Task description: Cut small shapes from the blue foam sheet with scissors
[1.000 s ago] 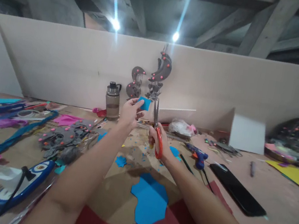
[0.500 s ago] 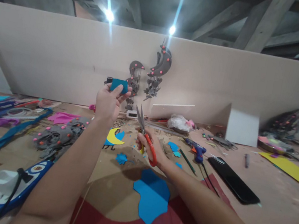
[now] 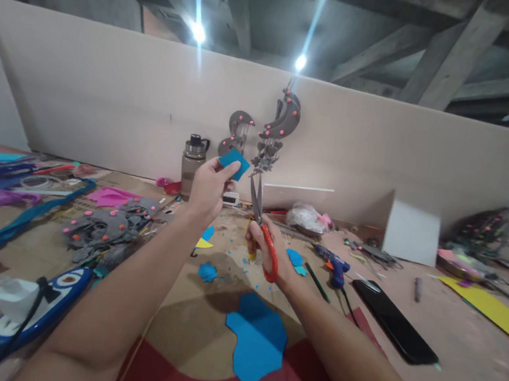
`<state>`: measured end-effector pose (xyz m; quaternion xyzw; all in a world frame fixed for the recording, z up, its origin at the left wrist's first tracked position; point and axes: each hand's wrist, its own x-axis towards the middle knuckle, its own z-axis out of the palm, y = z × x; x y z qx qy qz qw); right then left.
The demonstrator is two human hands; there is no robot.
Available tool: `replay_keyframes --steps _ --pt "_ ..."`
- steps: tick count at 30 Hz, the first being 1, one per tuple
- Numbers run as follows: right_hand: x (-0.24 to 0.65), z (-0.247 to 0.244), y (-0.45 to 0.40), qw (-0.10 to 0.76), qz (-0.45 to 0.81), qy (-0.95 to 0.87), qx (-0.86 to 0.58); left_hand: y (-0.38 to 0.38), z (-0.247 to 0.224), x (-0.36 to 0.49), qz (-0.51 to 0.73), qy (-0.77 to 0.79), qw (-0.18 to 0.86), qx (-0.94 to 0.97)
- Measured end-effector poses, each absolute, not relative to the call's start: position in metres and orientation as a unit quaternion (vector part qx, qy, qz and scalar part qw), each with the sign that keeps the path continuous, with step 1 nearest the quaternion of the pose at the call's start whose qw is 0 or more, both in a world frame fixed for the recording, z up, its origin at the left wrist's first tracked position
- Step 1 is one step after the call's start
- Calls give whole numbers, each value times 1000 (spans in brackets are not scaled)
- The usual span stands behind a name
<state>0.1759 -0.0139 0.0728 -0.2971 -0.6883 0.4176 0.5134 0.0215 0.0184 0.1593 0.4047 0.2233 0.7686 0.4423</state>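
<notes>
My left hand (image 3: pixel 212 187) pinches a small blue piece (image 3: pixel 231 162) between thumb and fingers, raised above the table. To its right, my right hand (image 3: pixel 267 245) is wrapped round the scissors (image 3: pixel 268 251), which have red handles and slightly parted blades pointing up. The blades are close to the blue piece but appear apart from it. Below my hands a large blue cut-out (image 3: pixel 256 340) lies on the cardboard (image 3: pixel 181 334), with a small blue flower shape (image 3: pixel 208 272) behind it.
At left are a blue power strip (image 3: pixel 38 314) and a heap of grey felt shapes (image 3: pixel 107 224). A bottle (image 3: pixel 190 167) stands at the wall. At right lie a blue glue gun (image 3: pixel 337 266), a black phone (image 3: pixel 393 321) and a yellow sheet (image 3: pixel 498 309).
My left hand has moved right and slightly down with the blue piece, now tilted and nearer the scissors. The scissor blades have turned more upright. The bottle has come into fuller view.
</notes>
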Motion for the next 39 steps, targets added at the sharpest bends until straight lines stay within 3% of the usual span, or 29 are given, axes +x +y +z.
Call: replay_keyframes --steps 14,39 --pt "180 76 -12 538 441 -668 -265 10 154 35 707 245 512 422" --pt "175 80 -23 545 472 -635 -277 10 148 41 697 241 500 454"
